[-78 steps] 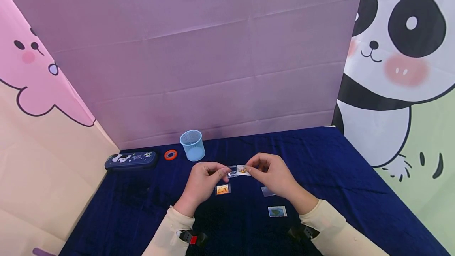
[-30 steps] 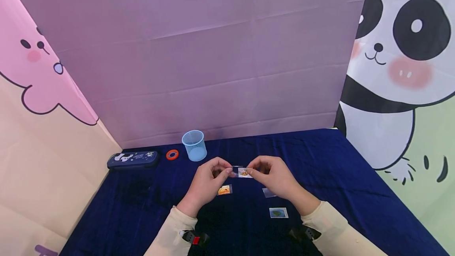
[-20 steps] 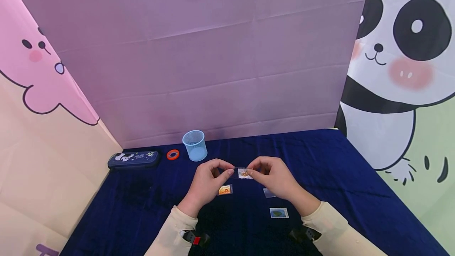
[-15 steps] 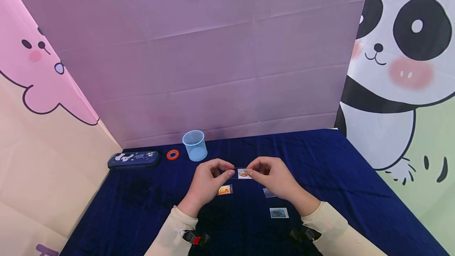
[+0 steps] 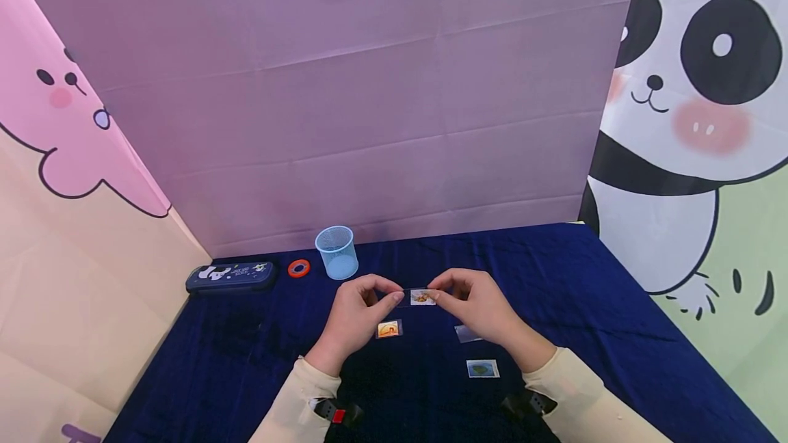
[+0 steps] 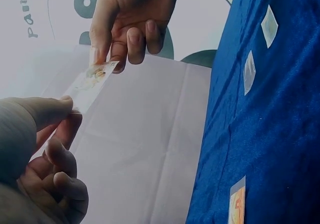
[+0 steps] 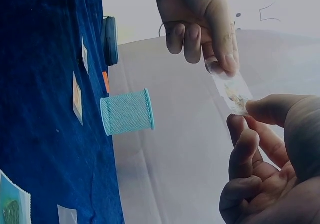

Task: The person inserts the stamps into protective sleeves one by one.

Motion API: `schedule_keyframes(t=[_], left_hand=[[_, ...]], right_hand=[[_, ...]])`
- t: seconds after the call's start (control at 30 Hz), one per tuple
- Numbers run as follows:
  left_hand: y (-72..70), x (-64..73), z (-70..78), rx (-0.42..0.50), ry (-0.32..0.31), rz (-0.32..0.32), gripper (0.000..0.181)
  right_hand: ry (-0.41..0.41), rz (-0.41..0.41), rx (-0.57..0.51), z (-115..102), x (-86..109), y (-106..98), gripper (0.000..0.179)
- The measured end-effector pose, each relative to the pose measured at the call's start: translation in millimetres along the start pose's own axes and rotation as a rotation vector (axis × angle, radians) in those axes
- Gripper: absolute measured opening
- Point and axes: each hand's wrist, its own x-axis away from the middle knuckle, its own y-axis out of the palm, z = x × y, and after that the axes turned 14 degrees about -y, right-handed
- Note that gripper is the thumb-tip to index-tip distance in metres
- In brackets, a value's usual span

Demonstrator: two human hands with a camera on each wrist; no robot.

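In the head view, my left hand (image 5: 359,311) pinches the left end of a small clear plastic sleeve (image 5: 405,298) between thumb and fingers. Opposite it, my right hand (image 5: 477,306) pinches a small white-edged postage stamp (image 5: 421,298) by its right side. Stamp and sleeve overlap above the table; how deep the stamp sits inside I cannot tell. Below the left hand lies an orange stamp (image 5: 388,329) in a clear sleeve. Partly hidden by the right hand is another clear sleeve (image 5: 468,333), with a blue-green stamp (image 5: 483,368) nearer me.
A light blue mesh pen holder (image 5: 337,251) stands at the back, beside a red tape roll (image 5: 298,268) and a dark blue pencil case (image 5: 230,276). Dark blue cloth (image 5: 542,265) covers the table. In the right wrist view, another small flat piece (image 7: 85,54) lies near the pencil case.
The sleeve, creased and glinting earlier, now looks flatter between the hands, with the stamp overlapping it. Both hands keep their pinch and have barely shifted.
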Motion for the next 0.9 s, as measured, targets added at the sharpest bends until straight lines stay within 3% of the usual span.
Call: schedule_keyframes(t=[0.37, 0.9], left_hand=[[1.0, -0.6, -0.1, 0.006, 0.002, -0.005, 0.006], [3.2, -0.7, -0.7, 0.019, 0.016, -0.003, 0.006]], right_hand=[[0.012, -0.001, 0.036, 0.8, 0.3, -0.1, 0.006], [0.012, -0.020, -0.012, -3.1, 1.2, 1.3, 0.006]])
